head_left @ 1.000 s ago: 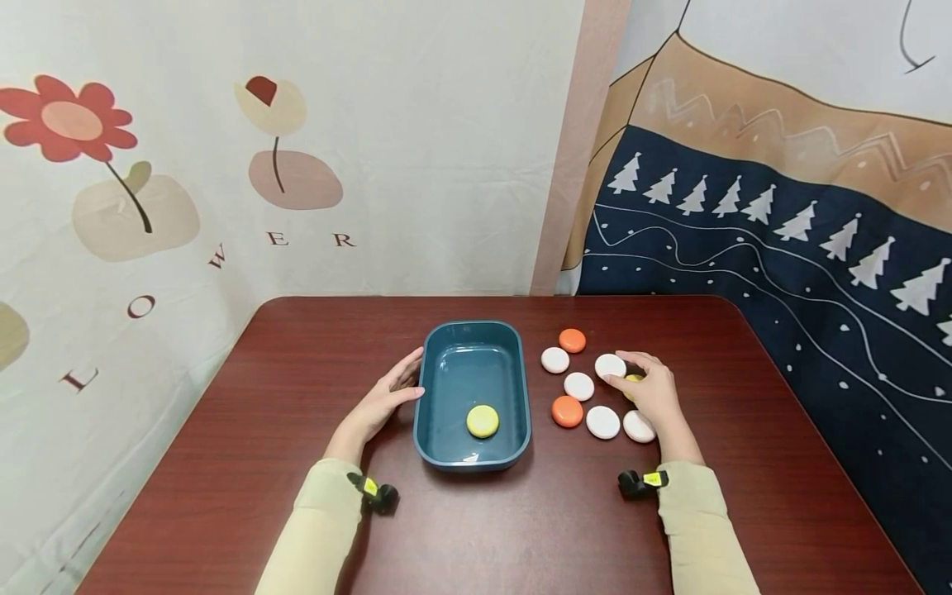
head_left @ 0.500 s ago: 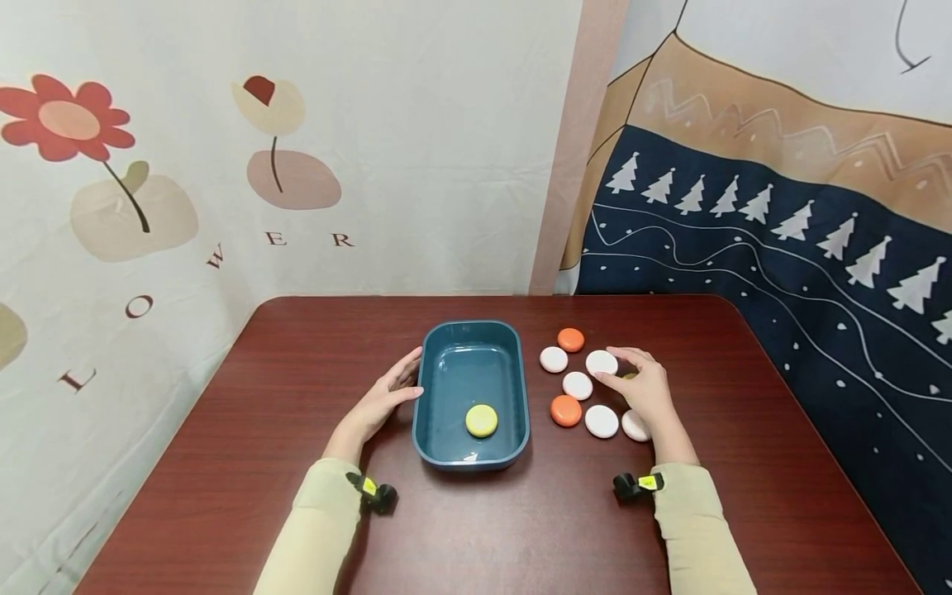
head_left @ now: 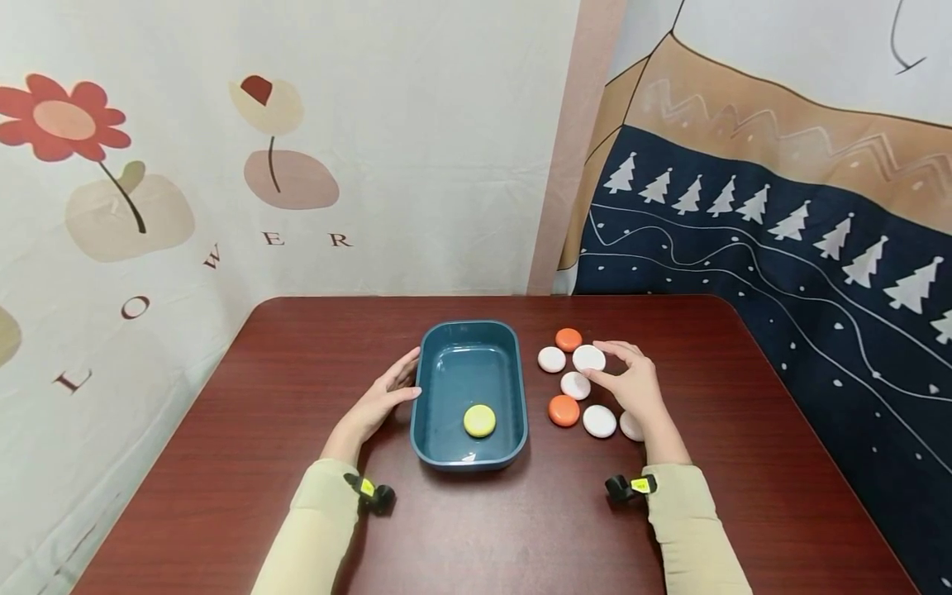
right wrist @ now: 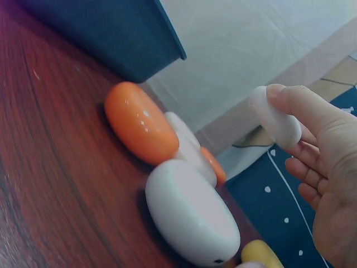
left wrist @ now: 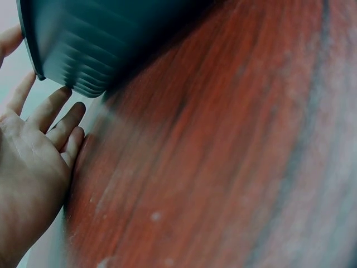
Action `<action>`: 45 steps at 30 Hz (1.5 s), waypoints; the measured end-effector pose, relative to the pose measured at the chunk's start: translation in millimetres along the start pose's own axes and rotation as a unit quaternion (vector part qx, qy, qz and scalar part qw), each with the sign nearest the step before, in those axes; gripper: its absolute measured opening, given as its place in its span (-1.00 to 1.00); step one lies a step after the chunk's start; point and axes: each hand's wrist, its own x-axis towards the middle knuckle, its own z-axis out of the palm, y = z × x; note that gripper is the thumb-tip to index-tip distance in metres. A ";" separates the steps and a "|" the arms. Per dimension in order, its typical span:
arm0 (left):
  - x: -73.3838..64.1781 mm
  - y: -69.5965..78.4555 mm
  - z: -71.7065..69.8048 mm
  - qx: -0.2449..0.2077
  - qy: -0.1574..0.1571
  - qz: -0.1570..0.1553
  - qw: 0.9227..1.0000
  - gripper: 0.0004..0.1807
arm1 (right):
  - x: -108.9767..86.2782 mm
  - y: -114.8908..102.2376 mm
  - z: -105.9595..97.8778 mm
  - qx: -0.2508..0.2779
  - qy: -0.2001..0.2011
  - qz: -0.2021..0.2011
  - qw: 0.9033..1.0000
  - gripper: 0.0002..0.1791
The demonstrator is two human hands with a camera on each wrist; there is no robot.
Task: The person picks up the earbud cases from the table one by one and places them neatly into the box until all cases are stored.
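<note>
Right grip [head_left: 635, 390]: narrow, thumb and fingertips pinching a round, smooth white disc [head_left: 589, 359] by its edge, the disc raised clear of the dark red wood-grain worktop [head_left: 245, 496]. Left grip [head_left: 373, 409]: wide, fingers nearly straight, thumb and fingertips touching the outer left side of a deep, glossy teal dish [head_left: 463, 380], rectangular with rounded corners.

Inside the dish, well to the left of the right grip, a round, glossy yellow disc [head_left: 479, 421] lies towards the near end.

Loose on the worktop, left of the right grip: a far orange disc [head_left: 568, 340], a small white disc [head_left: 552, 359] and a second white disc [head_left: 576, 386]. Nearer the person than that grip — a near orange disc [head_left: 564, 411] and a broad white disc [head_left: 599, 421]. One more, a half-hidden white disc [head_left: 630, 426], sits beside the right wrist. The right wrist view adds a second yellow disc [right wrist: 261, 254], low in frame, beneath the grip.
</note>
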 end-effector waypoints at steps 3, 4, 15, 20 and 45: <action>-0.4 0.4 0.1 0.002 0.000 0.000 1.000 -0.23 | 0.0 -3.2 1.1 -0.001 -0.002 -0.005 1.000 -0.43; -0.5 0.5 0.0 0.003 0.000 0.000 1.000 -0.23 | -0.2 -4.1 1.4 -0.001 -0.002 -0.005 1.000 -0.44; -0.8 -1.4 -0.8 0.001 0.001 0.001 1.000 -0.23 | -4.7 -23.0 7.1 0.034 -0.019 -0.017 0.999 -0.44; -0.7 -0.6 -1.0 0.001 0.000 0.001 1.000 -0.23 | -7.6 -31.9 10.2 0.053 -0.028 -0.007 0.998 -0.43; 2.8 -7.6 -2.9 -0.004 0.000 0.002 1.000 -0.24 | -18.3 -57.0 46.3 0.109 -0.078 -0.079 0.988 -0.47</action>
